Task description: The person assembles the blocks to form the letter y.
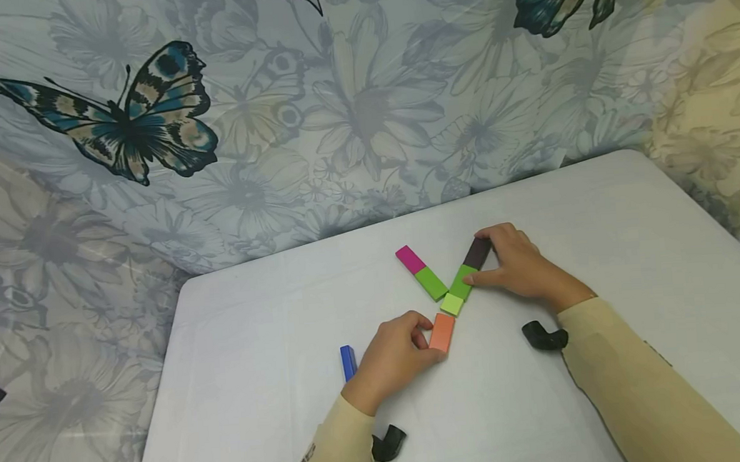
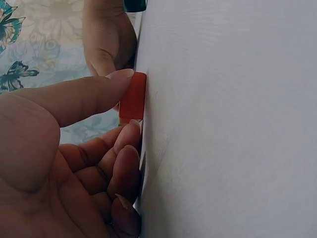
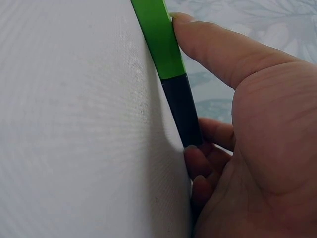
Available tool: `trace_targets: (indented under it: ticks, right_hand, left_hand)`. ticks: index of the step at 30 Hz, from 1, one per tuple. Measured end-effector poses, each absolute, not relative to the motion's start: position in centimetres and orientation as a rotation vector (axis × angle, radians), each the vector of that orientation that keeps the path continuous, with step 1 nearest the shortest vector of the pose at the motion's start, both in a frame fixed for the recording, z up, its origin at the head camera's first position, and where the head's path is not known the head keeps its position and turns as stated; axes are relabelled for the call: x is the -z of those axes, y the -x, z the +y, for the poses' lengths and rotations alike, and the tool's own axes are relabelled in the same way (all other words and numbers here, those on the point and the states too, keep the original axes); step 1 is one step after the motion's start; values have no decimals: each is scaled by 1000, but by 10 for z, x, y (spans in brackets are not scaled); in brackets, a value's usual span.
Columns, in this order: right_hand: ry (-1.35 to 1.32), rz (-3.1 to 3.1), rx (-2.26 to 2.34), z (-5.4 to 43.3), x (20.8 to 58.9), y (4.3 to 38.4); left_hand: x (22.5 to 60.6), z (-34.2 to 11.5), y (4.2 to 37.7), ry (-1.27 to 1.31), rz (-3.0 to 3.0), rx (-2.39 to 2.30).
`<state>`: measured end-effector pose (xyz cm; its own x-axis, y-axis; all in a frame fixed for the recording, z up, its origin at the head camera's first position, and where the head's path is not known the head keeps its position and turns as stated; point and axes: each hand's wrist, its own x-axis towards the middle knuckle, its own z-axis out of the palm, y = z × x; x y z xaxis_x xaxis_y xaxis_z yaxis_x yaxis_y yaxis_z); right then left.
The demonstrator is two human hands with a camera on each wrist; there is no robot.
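Note:
My left hand (image 1: 391, 355) pinches an orange block (image 1: 441, 333) by its ends, thumb on the near end and fingertips at the far one. Beyond it lies a short light-green block (image 1: 452, 305), then a green block (image 1: 462, 284) and a black block (image 1: 477, 253) in one slanting row. Around these last two curls my right hand (image 1: 517, 267). Its thumb touches the green block's side, and its fingertips sit at the black block's far end. A second arm of the Y shape has another green block (image 1: 432, 284) and a magenta block (image 1: 410, 259).
A blue block (image 1: 348, 361) lies left of the left wrist, partly hidden by it. The white table (image 1: 254, 325) reaches back to a wall (image 1: 361, 103) with butterfly and flower prints. Black curved pieces (image 1: 545, 336) show beside both sleeves.

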<state>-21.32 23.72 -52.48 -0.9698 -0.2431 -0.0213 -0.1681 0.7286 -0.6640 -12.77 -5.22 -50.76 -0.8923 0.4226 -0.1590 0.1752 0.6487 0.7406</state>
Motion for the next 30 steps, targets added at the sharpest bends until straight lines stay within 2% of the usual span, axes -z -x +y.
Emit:
trace_targets:
  ticks: [30]
  right_hand:
    - [328,2809,1075,236,524,213]
  left_hand:
    - [505,-55,133,-477,2526,-1103]
